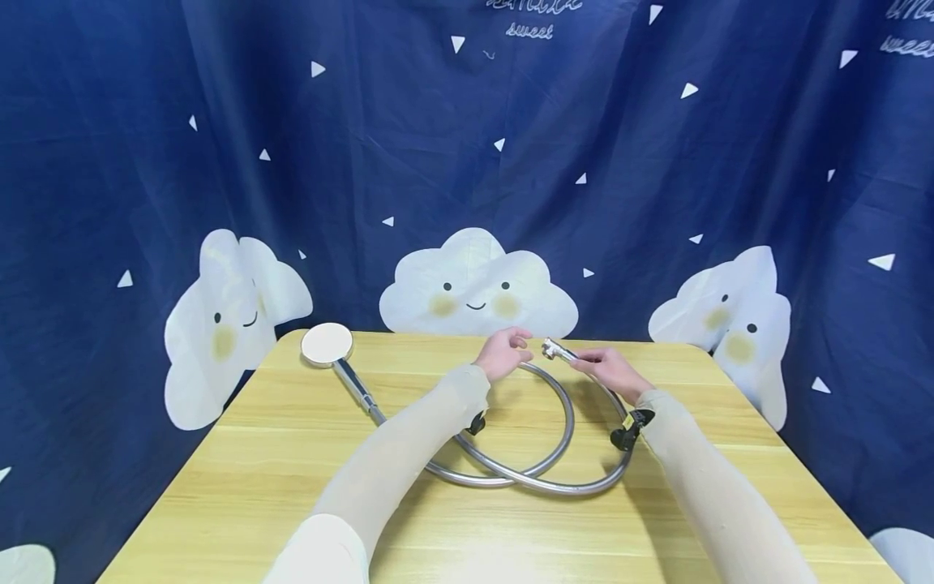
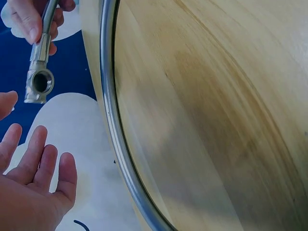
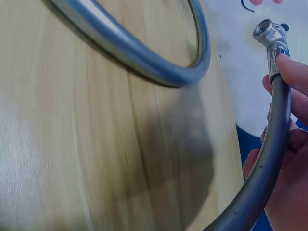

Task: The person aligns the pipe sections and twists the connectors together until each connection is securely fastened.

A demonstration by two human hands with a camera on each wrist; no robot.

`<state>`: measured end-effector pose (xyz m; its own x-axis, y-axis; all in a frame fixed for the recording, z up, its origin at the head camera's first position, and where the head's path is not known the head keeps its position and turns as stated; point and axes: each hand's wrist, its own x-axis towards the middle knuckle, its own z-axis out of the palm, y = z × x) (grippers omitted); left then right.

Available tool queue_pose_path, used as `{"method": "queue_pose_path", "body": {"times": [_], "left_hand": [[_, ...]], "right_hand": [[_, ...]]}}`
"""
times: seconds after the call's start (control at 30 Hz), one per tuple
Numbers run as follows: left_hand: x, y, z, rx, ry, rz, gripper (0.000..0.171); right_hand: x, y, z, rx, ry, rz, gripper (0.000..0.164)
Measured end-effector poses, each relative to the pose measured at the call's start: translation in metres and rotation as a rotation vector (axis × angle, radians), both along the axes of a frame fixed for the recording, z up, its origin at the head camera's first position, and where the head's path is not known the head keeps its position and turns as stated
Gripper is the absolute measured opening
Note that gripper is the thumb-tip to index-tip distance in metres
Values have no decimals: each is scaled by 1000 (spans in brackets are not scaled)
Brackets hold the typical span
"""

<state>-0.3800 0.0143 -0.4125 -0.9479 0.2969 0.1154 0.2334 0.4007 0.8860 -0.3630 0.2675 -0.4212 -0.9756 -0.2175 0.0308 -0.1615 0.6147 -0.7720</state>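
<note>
My right hand [image 1: 613, 371] pinches a grey shower hose [image 3: 278, 115] just behind its metal end fitting, thumb on one side and fingers on the other. The chrome fitting [image 2: 41, 82] has a round opening and is held up above the far part of the table. Across from it, my left hand [image 1: 502, 354] has its fingers spread and slightly bent, apart from the fitting with nothing in its grasp. From there the hose loops over the table and crosses itself. At the far left lies a shower head [image 1: 327, 345] with a white face, joined by its chrome handle [image 1: 352, 381] to the hose.
Beneath everything is a light wooden table [image 1: 241, 478] with rounded far corners. A dark blue curtain [image 1: 438, 138] printed with clouds and triangles hangs behind it and at both sides. Small black devices, such as the right wrist camera [image 1: 629, 431], are strapped to both wrists.
</note>
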Motion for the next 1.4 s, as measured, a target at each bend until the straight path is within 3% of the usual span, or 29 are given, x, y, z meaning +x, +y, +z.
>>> {"method": "queue_pose_path", "body": {"times": [0.53,1.4], "left_hand": [[0,-9,3,-47,21,16,37],[7,-19,0,-50,7,-27,41]], "right_hand": [[0,17,-16,49,33,-74,36],[-4,24,-32,148,19,-47,26]]}}
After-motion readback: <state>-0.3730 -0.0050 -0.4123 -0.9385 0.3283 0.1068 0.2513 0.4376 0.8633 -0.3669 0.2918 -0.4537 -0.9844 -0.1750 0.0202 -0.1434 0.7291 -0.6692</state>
